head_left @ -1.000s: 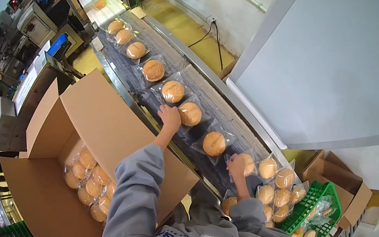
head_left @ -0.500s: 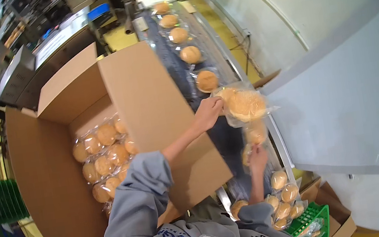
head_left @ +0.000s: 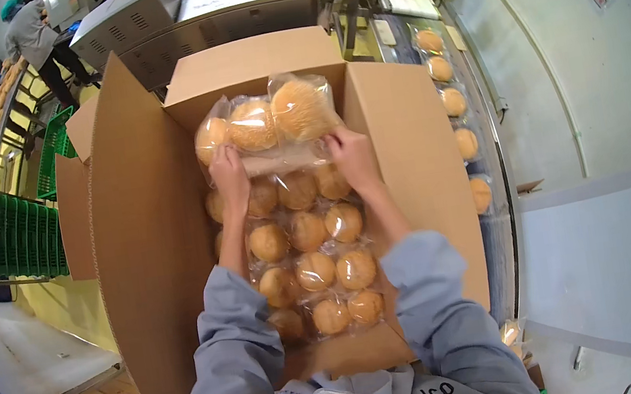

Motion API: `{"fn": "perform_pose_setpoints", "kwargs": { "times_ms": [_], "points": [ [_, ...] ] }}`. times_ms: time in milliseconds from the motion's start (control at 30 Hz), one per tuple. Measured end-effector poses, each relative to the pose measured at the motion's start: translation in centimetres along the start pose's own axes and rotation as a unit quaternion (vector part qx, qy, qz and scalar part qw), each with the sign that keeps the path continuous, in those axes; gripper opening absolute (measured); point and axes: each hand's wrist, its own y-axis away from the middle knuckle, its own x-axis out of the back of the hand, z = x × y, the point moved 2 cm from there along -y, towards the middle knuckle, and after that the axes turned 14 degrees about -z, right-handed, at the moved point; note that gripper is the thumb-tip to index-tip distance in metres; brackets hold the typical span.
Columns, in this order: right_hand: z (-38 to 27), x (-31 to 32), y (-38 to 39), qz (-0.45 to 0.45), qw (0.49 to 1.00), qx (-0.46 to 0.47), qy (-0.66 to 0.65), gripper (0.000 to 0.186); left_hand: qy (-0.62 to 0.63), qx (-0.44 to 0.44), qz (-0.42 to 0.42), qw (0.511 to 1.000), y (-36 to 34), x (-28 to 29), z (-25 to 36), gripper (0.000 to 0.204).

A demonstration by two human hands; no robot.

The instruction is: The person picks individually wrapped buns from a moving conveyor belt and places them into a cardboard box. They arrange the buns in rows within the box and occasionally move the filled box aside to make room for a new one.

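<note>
Head view: a large cardboard box (head_left: 414, 149), flaps raised, occupies the centre. The step in hand is judged to be placement of a row of bagged buns at the far end of this box. To the right, a conveyor (head_left: 499, 259) runs alongside the box and carries a spaced line of bagged buns (head_left: 453, 102). To the left, beyond the box wall, stands a stack of green crates (head_left: 2, 231); their contents cannot be made out.

Box contents: packed buns (head_left: 308, 231) in clear bags, laid in close rows from the near end to beneath the raised row. The forearms cover part of the left side; the number of layers beneath cannot be told.

Raised row: three bagged buns (head_left: 251, 125), side by side, held over the far end of the box. Contact with the packed buns below cannot be confirmed.

Hands: the left hand (head_left: 230, 175) grips the near edge of the row at its left; the right hand (head_left: 353, 157) grips the near edge at its right. The fingers of both are closed on the bags. The middle bun has no hand directly on it.

Next move, as judged: lower both ends together, keep the row aligned, and release without creasing the bags.
</note>
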Motion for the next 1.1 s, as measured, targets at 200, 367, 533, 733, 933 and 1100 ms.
{"fn": "perform_pose_setpoints", "kwargs": {
  "times_ms": [200, 367, 533, 733, 933, 1100],
  "points": [
    [11.4, -15.1, 0.3, 0.035, 0.944, 0.025, 0.326, 0.019, -0.246, 0.067, -0.133, 0.958, 1.7, -5.6, -17.3, 0.033],
    [3.5, -10.9, 5.5, -0.303, 0.926, -0.172, 0.148, 0.018, -0.237, 0.014, -0.122, 0.964, 7.8, -5.8, -11.6, 0.045],
    [-6.6, 0.6, 17.2, -0.161, 0.959, -0.061, -0.226, 0.017, -0.137, -0.061, -0.176, 0.973, 10.4, -10.0, -1.2, 0.047],
    [6.0, 19.7, 39.9, 0.375, 0.865, -0.314, 0.115, 0.018, 0.076, -0.255, -0.379, 0.886, 17.1, -19.6, 25.4, 0.039],
    [23.3, 20.6, 67.3, 0.255, 0.529, -0.729, 0.352, 0.074, -0.112, -0.397, -0.470, 0.780, 29.2, -38.0, 30.0, 0.033],
    [24.3, 22.4, 67.0, 0.277, 0.718, -0.621, 0.150, 0.087, -0.396, -0.384, -0.490, 0.675, 34.4, -46.2, 23.2, 0.025]
  ]
}}
